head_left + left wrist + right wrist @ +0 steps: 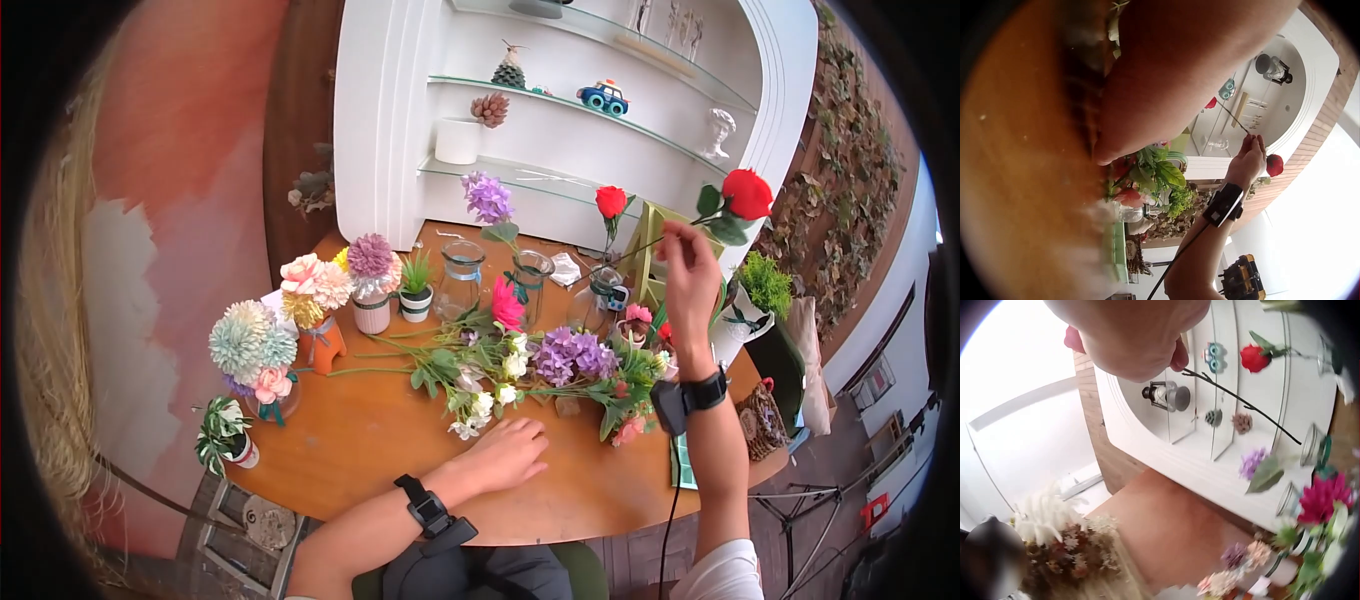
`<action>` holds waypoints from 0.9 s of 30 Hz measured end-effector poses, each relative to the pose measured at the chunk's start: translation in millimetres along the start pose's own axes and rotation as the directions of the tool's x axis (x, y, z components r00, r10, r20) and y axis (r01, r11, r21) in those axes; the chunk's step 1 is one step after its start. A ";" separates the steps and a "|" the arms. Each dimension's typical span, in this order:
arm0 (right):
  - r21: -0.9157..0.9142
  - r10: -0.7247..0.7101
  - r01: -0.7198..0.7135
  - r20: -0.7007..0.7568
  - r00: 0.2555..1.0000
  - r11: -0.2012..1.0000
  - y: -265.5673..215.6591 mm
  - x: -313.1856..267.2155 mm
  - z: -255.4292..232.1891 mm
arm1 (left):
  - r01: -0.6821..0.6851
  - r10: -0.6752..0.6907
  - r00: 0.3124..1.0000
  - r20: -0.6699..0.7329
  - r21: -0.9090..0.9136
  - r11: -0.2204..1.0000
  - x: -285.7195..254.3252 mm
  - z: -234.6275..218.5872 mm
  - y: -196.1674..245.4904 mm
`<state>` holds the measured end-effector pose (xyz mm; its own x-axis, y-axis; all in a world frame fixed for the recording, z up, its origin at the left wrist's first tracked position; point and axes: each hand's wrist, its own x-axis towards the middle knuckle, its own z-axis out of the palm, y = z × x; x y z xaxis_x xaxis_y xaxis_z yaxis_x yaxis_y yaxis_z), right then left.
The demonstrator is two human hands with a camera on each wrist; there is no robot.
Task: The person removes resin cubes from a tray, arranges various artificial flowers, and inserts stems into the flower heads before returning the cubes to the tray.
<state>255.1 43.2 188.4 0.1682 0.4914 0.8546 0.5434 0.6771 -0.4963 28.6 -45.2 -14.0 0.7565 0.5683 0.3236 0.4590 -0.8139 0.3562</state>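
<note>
Raised at the right of the head view, my right hand [690,285] pinches the dark stem of a red rose [748,194]. The bloom is above the fingers; the stem [1244,403] slants down toward the glass vases. One red rose [610,202] stands in the right vase [598,300], and a purple flower [487,197] rises from the middle vase [530,287]. The left vase [461,285] holds no flower. My left hand [507,457] rests on the tabletop, holding nothing, just below white flowers [480,407].
Loose purple flowers [572,356] and green stems lie across the wooden table [370,450]. Bouquets [250,345] and small pots [415,300] stand at the left. Behind is a white shelf unit [380,120]; a green tray [684,462] lies near the right forearm.
</note>
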 end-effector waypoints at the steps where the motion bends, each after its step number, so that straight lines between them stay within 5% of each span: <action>1: 0.135 0.049 -0.057 0.066 0.997 0.989 -7.4 -13.4 4.0 | 0.000 0.000 1.000 0.005 0.000 1.000 -0.1 -0.3 0.3; 5: 0.204 0.202 -0.246 0.218 0.955 0.948 -27.2 -64.4 27.7 | 0.003 -0.003 1.000 0.016 0.001 1.000 0.2 -2.5 0.8; 11: 0.357 0.397 -0.579 0.466 0.791 0.733 -11.0 -111.0 69.8 | 0.005 -0.005 1.000 0.029 0.014 1.000 0.8 -4.6 1.8; 13: 0.219 0.499 -0.701 0.562 0.660 0.679 -14.6 -121.4 77.2 | 0.004 -0.004 0.999 0.033 0.022 1.000 1.6 -5.3 1.8; 14: 0.224 0.498 -0.699 0.558 0.663 0.680 -17.9 -122.9 77.3 | 0.001 -0.001 1.000 0.031 0.009 1.000 1.7 -5.4 1.3; 16: 0.177 0.587 -0.862 0.666 0.460 0.475 -25.2 -122.8 75.7 | -0.003 0.003 1.000 0.031 -0.001 1.000 1.1 -4.8 0.4; 20: 0.130 0.500 -0.732 0.650 0.572 0.668 -4.0 -109.2 75.5 | -0.013 0.013 1.000 0.010 0.007 1.000 0.7 -5.2 1.1; 23: -0.003 0.484 -0.654 0.674 0.558 0.757 4.4 -84.5 78.7 | -0.016 0.016 1.000 0.009 0.007 1.000 0.3 -5.1 0.2; 24: -0.028 0.402 -0.513 0.659 0.636 0.858 11.5 -78.1 83.1 | -0.019 0.019 1.000 0.004 0.004 1.000 0.0 -4.2 -0.2; 25: -0.027 0.403 -0.516 0.661 0.633 0.856 15.9 -70.5 87.1 | -0.016 0.016 1.000 0.006 0.003 1.000 -0.7 -3.5 -0.5; 27: -0.173 0.321 -0.276 0.644 0.695 0.945 17.0 -49.1 97.0 | -0.028 0.028 1.000 0.004 0.004 1.000 -0.2 -3.9 -2.0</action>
<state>176.2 83.7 123.1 -0.2384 0.9112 0.3360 0.6098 0.4097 -0.6785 25.7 -43.2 -11.3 0.7707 0.5451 0.3300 0.4396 -0.8297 0.3439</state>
